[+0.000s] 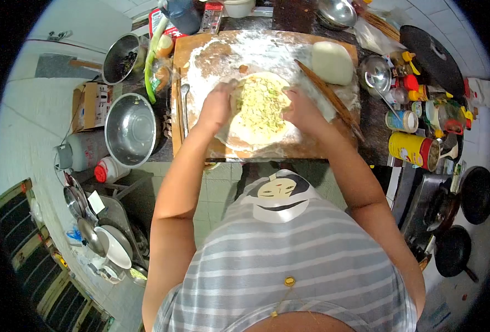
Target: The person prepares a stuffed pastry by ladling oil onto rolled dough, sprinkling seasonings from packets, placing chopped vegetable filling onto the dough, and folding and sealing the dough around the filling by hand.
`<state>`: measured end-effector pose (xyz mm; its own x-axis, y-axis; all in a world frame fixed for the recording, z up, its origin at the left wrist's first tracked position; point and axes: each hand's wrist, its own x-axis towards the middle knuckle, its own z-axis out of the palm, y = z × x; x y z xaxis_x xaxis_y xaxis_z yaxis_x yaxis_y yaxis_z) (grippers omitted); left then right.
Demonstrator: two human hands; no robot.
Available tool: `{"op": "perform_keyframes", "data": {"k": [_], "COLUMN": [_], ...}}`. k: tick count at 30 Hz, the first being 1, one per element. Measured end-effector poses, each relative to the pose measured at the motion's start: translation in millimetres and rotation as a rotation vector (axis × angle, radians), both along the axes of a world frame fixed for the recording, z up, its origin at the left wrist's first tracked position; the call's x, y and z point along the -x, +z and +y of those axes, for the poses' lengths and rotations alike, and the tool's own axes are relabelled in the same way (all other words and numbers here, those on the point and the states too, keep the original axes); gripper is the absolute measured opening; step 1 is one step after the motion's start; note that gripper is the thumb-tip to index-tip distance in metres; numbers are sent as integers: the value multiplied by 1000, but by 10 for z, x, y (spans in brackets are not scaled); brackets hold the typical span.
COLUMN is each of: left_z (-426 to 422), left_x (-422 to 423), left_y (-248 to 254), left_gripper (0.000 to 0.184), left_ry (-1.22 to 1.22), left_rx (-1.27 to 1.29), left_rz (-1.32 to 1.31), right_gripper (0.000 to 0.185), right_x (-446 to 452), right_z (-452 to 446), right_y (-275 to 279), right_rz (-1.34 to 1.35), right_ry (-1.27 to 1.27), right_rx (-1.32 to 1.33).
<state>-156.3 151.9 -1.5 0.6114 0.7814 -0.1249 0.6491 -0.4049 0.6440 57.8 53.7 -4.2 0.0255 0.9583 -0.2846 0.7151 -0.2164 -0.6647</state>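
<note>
A rolled-out dough sheet [251, 141] lies on the floured wooden board [344, 50]. Pale green and yellow chopped filling [260, 105] is spread over it. At the sheet's left edge, my left hand [219, 104] has its fingers curled on the dough. My right hand [302, 110] grips the opposite edge, its fingertips closed on the dough by the filling. A wooden rolling pin [330, 99] lies slanted to the right of my right hand. Beyond it rests a smooth lump of dough [332, 63]. A metal spoon [185, 110] is along the board's left side.
Left of the board stand a large steel bowl [131, 130], a smaller bowl with dark food [124, 59] and a green onion [152, 63]. To the right are a small steel bowl [375, 76], a yellow tin [413, 150] and several seasoning jars. Frying pans [453, 250] sit lower right.
</note>
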Motion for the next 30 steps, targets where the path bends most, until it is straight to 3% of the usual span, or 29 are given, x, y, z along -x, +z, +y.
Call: {"op": "perform_keyframes", "data": {"k": [2,3,6,13,16,17,20,22,26,30], "left_z": [146,209,220,100,-105,-141,-308,-389,-460,-392], "left_x": [-13,-46,-132,-109,-51,4,93,91,-75,-127], "left_y": [-326,-538,-492,-259,-139,-146,-43,-75,-72,-212], "left_gripper": [31,26,23,29,29,29,45,58,78,59], "left_ry": [70,188,17,-23,-121,-120,164,97,-37,-98], "left_rx": [-176,39,-232,-142,-74,-102,232,125,22,-11], "left_rz": [15,-184,36,-168,-147,-285,-177,-128,37,25], "right_gripper": [44,44,42,39,49,56,75,85,79,59], "right_x": [-6,-28,-47,-150,-130,-101,76,183,282,273], "right_z": [7,24,109,142,100,81,11,-2,16,29], "right_y": [-151,-251,-225,-28,-73,-50,12,2,-126,-333], "right_rz": [-47,-46,-26,200,46,-16,-156,-191,-85,-64], "right_ry": [-41,-56,-120,-86,80,84,83,73,50,10], "right_rx": [-44,-69,-52,91,44,57,83,85,58,-67]}}
